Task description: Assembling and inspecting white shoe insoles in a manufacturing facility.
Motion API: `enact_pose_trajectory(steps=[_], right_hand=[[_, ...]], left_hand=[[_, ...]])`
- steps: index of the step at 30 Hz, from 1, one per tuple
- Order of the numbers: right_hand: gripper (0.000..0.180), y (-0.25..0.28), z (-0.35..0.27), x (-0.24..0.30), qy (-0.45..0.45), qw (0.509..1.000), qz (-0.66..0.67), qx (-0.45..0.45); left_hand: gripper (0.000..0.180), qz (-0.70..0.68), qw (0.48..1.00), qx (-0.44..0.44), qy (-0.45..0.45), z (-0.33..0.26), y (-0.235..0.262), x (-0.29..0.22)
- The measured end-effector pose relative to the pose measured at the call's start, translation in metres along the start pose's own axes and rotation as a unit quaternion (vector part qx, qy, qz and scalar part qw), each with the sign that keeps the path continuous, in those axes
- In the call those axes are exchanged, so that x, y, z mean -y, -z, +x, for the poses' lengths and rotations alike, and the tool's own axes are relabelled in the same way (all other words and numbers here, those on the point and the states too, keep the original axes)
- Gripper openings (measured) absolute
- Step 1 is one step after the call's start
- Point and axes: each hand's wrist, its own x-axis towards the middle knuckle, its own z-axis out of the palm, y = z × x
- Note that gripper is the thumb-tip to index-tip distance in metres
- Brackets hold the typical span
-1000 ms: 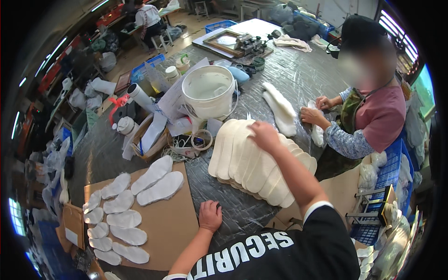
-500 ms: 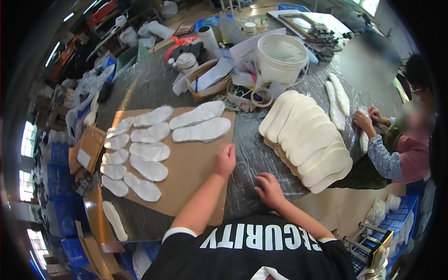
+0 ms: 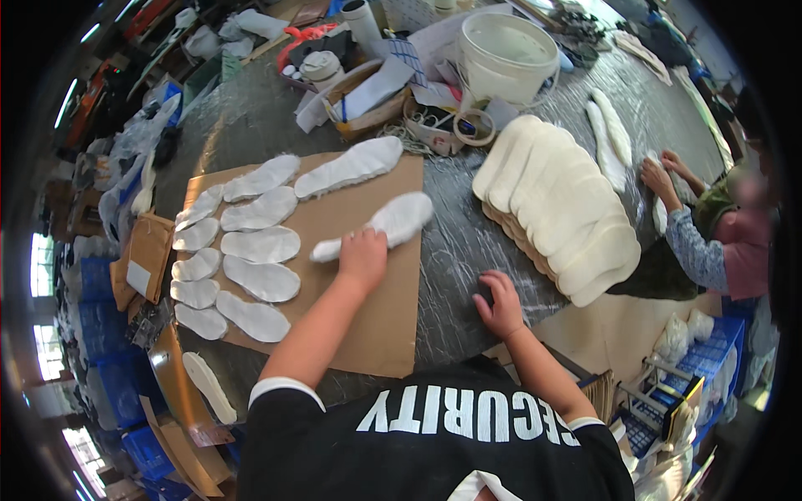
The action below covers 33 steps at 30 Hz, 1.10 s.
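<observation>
White on brown: gripping a fuzzy insole [image 3: 404,217] by its near edge with the left hand [image 3: 363,259], over the cardboard [image 3: 378,326], perhaps touching it; holding the right hand [image 3: 504,311], loosely spread, near the stacked cream insoles [image 3: 560,209]

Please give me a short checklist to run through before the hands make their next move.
1. Left hand grips the white, fluffy, sole-shaped insole: ok.
2. Right hand is empty: ok.
3. Right hand is apart from the pile of flat, cream, sole-shaped pieces: ok.
4. Gripped insole is clear of the flat brown cardboard sheet: cannot tell, height unclear.
5. Co-worker's hands are away from the cardboard sheet: ok.
</observation>
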Motion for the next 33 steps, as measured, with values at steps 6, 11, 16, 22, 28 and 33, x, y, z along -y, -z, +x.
enact_pose_trajectory(steps=[6,11,16,22,28,33], right_hand=[[0.038,-0.028,0.044,0.023,-0.316,0.930,0.179,-0.048],[0.019,-0.038,0.048,0.016,-0.356,0.909,0.216,-0.001],[0.008,-0.032,0.028,0.008,-0.338,0.928,0.147,-0.060],[0.012,-0.013,-0.004,0.001,-0.348,0.926,0.121,-0.080],[0.030,-0.006,-0.013,0.019,-0.174,0.978,-0.040,-0.109],[0.020,0.016,-0.023,0.028,-0.148,0.966,0.005,-0.210]], left_hand=[[0.017,-0.043,0.993,0.107,-0.014,-0.082,0.027,-0.071],[0.032,-0.075,0.996,0.040,-0.020,-0.107,0.022,-0.080],[0.036,-0.277,0.961,-0.021,-0.008,-0.130,-0.004,-0.051],[0.020,-0.648,0.698,0.006,0.305,-0.160,-0.022,-0.003],[0.011,-0.509,0.826,0.007,0.244,-0.154,-0.042,0.024],[0.008,-0.448,0.875,-0.035,0.182,-0.121,-0.012,0.015]])
